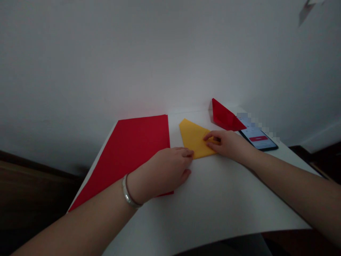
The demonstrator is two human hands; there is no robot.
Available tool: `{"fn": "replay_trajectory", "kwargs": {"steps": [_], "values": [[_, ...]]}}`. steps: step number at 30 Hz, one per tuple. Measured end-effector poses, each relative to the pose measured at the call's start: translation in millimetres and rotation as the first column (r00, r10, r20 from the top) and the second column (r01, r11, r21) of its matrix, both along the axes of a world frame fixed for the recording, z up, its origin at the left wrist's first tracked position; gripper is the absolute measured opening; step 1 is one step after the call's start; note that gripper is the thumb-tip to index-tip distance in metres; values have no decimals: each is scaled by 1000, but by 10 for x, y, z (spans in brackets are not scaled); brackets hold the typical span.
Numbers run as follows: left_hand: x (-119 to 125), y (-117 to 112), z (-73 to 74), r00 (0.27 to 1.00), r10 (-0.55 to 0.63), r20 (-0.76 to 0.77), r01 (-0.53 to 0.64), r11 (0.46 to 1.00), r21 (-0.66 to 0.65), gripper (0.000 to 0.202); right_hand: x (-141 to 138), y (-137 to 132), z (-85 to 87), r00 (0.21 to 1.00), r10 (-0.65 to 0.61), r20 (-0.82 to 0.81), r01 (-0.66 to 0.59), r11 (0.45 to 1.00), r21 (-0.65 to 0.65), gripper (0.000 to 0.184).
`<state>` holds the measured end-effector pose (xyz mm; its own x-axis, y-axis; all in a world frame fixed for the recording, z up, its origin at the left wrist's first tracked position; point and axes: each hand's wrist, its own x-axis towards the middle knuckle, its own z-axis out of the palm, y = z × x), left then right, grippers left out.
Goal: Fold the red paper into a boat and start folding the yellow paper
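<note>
A folded piece of yellow paper (195, 137) lies on the white table, tapering to a blunt tip at its far left. My left hand (172, 167), with a silver bangle on the wrist, rests its fingertips on the paper's near left corner; its fingers are stretched out and the thumb is apart, off the paper. At the paper's right end, my right hand (226, 144) has bent fingers, with index finger and thumb close together on the yellow paper. The right palm covers that end, so the exact grip there is partly hidden.
Large red paper sheets (133, 142) lie at the left, partly under my left forearm. A folded red paper piece (226, 117) stands near the wall (165, 53). Right of it lies a phone (258, 137) with a lit screen. The white table's (202, 209) near edge curves below.
</note>
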<state>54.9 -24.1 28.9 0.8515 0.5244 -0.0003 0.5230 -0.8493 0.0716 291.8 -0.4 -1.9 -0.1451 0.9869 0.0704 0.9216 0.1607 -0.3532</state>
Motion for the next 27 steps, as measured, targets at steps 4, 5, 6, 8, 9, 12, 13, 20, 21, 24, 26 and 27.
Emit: {"fn": "replay_trajectory", "kwargs": {"steps": [4,5,6,8,9,12,13,20,21,24,26,27], "values": [[-16,19,-15,1000,-6,19,7,1000,-16,30,6,2,-9,1000,-2,-10,2,1000,1,24],[-17,20,-14,1000,-1,23,2,1000,-24,31,7,3,-13,1000,-4,-12,4,1000,-3,24],[-18,20,-10,1000,5,23,-4,999,-33,31,7,3,-15,1000,-5,-12,5,1000,-5,25],[-17,15,2,1000,16,16,-15,999,-51,31,6,3,-16,1000,-1,-8,1,1000,-3,26],[-17,12,9,1000,19,16,-18,998,-58,32,4,3,-14,1000,2,-5,-2,1000,-1,26],[-20,10,16,999,7,33,-5,998,-56,37,-4,1,-4,1000,-3,5,3,1000,-2,26],[-21,13,13,999,-3,40,4,999,-48,37,-6,0,-1,1000,-8,9,8,1000,-5,25],[-28,44,-38,998,-32,47,33,999,-14,31,0,-1,-13,1000,-2,12,2,1000,5,23],[-29,47,-42,998,-37,48,38,999,-7,32,0,0,-16,1000,-2,11,2,1000,8,23],[-30,54,-50,997,-59,48,59,998,15,33,-2,1,-17,1000,2,18,-3,1000,14,23],[-27,57,-52,997,-63,50,62,998,21,33,-4,0,-14,1000,10,30,-10,1000,20,22],[-25,58,-52,997,-62,50,61,998,18,33,-5,-1,-12,999,13,36,-14,1000,24,22]]}}
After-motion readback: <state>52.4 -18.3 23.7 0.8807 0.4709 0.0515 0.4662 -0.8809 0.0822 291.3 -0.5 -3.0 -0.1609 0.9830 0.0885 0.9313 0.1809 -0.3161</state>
